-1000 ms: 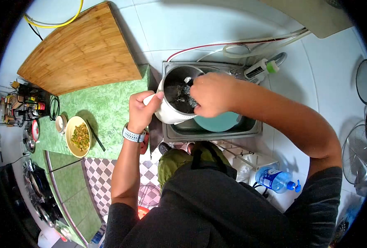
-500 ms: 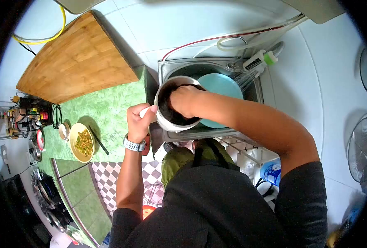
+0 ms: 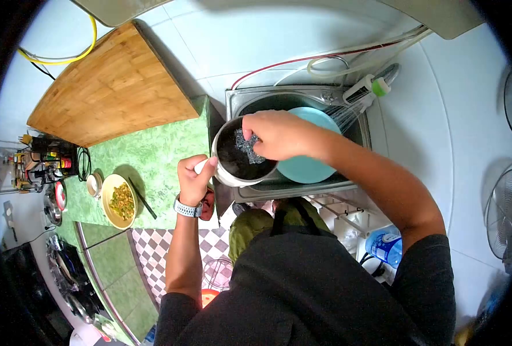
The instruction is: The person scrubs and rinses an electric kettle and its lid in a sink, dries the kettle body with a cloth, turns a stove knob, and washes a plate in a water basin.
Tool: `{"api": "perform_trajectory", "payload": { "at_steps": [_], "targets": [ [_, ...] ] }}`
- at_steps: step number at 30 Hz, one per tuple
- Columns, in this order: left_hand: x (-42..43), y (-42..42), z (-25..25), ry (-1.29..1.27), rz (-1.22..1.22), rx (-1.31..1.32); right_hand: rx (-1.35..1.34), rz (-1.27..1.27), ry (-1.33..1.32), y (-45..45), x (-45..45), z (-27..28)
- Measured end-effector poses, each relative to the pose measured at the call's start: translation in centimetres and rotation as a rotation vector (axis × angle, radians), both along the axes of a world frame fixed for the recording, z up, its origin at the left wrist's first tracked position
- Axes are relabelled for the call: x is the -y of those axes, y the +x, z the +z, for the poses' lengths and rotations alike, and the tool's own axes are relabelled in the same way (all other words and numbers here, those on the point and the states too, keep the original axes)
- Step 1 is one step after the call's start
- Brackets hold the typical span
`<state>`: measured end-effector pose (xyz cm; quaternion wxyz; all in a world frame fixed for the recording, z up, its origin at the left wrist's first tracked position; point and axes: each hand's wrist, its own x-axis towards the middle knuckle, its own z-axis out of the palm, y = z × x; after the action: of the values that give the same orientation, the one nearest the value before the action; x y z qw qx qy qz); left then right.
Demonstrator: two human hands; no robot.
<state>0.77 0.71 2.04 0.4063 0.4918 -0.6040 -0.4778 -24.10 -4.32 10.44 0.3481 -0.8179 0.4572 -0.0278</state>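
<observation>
A saucepan with a pale outside and dark inside is tipped over the sink's near left part. My left hand is closed round its white handle. Over the pan's mouth, my right hand pinches a grey steel wool scrubber, whose mesh shows below the fingers. Part of the pan's rim is hidden by that hand. Behind the right wrist sits a light blue basin in the sink.
Water sprays from the tap at the right of the metal sink. On the green counter stand a yellow plate of food, chopsticks and a small bowl. A wooden cutting board leans against the wall.
My right hand has risen from deep inside the saucepan to its mouth, bringing the steel wool into sight. My left hand still grips the handle.
</observation>
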Motion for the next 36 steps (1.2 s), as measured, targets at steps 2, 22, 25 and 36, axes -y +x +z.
{"api": "perform_trajectory", "payload": {
  "at_steps": [2,22,25,36],
  "targets": [
    [0.0,-0.3,-0.2,-0.012,0.017,-0.020,-0.103,-0.080,-0.111,1.6,-0.9,-1.3],
    [-0.6,-0.4,-1.8,0.092,0.098,-0.249,-0.478,0.178,-0.717,4.2,0.0,0.5],
    [-0.2,-0.2,-1.7,0.067,0.077,-0.233,-0.205,0.120,-0.838,2.1,0.9,1.2],
    [0.6,-0.6,-0.3,0.066,0.071,-0.258,0.227,0.536,-0.809,0.9,1.6,0.4]
  ]
}}
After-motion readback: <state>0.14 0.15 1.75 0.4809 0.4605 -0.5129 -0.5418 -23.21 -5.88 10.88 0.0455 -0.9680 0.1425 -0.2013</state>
